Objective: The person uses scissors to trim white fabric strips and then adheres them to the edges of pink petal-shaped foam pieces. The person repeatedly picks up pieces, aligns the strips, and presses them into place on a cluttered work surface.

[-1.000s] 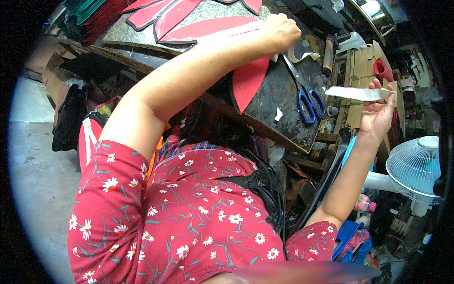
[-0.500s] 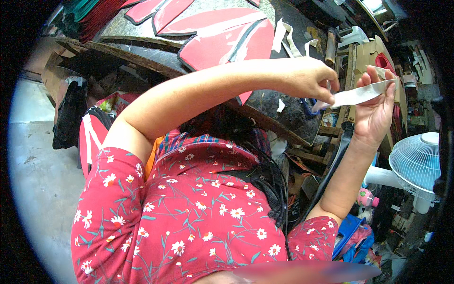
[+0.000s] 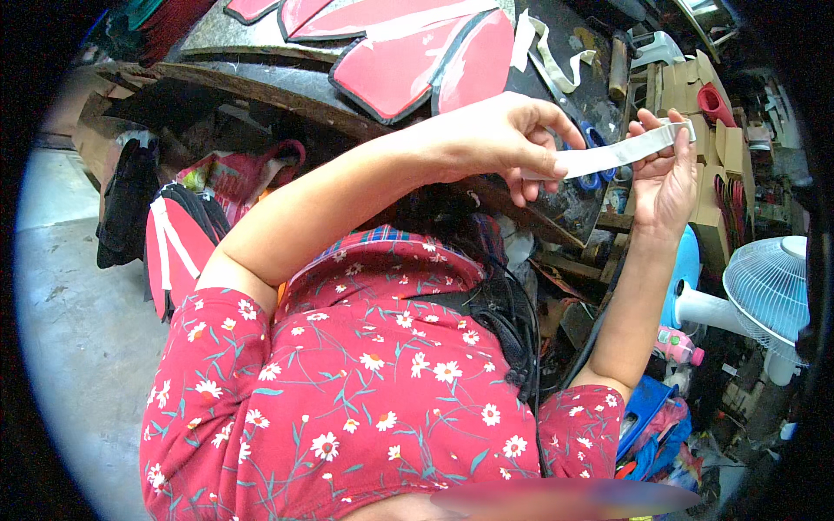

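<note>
A flat white fabric-like strip [image 3: 608, 157] is stretched between my two hands above the right side of the worktable. My left hand [image 3: 508, 135], reaching across from the left, pinches its near end between thumb and fingers, with the index finger held out. The far end of the strip bends over at the fingertips of my right hand [image 3: 665, 187], whose thumb presses it; the palm faces me and the other fingers are raised. Just behind the strip lie blue-handled scissors [image 3: 594, 137] on the table, partly hidden by it.
Red pieces with black edging [image 3: 391, 74] and loose white strips [image 3: 556, 69] lie on the dark table [image 3: 556, 208]. Cardboard boxes [image 3: 708, 156] stand at right, with a white fan [image 3: 769, 278] nearer me. A red piece with white bands [image 3: 161, 252] is at left.
Both hands have shifted left in the view, my left hand further, so they are wider apart. The strip is now straighter, and the scissors behind it show more.
</note>
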`<state>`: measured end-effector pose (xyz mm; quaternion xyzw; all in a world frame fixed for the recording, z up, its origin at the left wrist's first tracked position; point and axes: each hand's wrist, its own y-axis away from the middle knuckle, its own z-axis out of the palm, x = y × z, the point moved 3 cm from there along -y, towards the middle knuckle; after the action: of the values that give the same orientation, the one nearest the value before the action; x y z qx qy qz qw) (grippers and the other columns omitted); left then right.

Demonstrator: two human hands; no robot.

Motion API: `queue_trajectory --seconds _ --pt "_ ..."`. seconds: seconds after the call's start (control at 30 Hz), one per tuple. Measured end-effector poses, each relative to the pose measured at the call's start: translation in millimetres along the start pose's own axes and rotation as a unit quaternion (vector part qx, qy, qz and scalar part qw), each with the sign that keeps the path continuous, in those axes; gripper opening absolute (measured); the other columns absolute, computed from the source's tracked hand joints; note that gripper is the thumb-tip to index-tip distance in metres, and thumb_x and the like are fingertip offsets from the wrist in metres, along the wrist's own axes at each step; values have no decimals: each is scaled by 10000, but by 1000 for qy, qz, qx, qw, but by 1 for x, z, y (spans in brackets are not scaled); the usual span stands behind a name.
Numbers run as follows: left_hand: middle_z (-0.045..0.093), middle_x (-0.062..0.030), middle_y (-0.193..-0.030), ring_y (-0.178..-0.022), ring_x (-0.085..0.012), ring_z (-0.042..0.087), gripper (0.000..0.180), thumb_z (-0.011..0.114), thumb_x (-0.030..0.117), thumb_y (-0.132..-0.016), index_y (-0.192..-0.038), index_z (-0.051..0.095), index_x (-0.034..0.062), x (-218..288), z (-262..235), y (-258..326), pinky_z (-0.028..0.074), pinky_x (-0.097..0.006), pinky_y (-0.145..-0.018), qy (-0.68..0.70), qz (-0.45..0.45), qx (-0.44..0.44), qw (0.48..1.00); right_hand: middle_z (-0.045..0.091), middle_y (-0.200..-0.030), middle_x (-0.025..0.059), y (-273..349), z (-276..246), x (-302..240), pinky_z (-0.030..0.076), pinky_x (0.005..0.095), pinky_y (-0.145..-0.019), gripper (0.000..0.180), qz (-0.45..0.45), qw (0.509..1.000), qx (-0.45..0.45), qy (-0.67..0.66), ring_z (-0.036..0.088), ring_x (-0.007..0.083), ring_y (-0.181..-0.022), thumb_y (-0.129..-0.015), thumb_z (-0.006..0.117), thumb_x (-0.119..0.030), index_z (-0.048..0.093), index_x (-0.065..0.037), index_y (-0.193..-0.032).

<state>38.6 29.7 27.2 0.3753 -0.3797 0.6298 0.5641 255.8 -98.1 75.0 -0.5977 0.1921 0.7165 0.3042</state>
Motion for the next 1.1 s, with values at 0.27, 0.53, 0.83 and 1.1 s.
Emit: queue_trajectory --seconds 0.27,0.53,0.83,1.1 --pt "682 -98 -917 -630 -104 653 507 632 193 -968 -1383 426 -14 -2 -6 14 559 -233 -594 25 26 50 998 663 -725 32 -9 -60 8 487 231 -568 254 89 889 21 449 596 86 -605 -969 681 -290 699 -46 -900" --pt "695 -84 -922 -702 -121 667 331 642 143 -948 -1228 498 42 6 -2 17 527 -239 -589 -142 54 57 987 683 -1111 119 35 22 -5 451 319 -968 290 -161 859 -175 454 608 188 -1076 -1018 564 -250 701 -15 -1118" --pt "675 -65 -829 -764 -274 679 209 708 114 -830 -1018 622 81 22 -4 48 559 -352 -676 -646 295 217 669 640 -789 63 39 87 1 506 338 -832 114 -259 794 -272 479 626 184 -781 -826 748 -58 724 -29 -934" --pt "686 -11 -839 -692 -200 633 184 743 128 -732 -910 697 120 18 -12 68 540 -306 -584 -683 402 264 550 642 -806 59 58 94 0 567 449 -844 186 -517 640 -181 539 650 222 -763 -742 796 -36 721 -86 -905"
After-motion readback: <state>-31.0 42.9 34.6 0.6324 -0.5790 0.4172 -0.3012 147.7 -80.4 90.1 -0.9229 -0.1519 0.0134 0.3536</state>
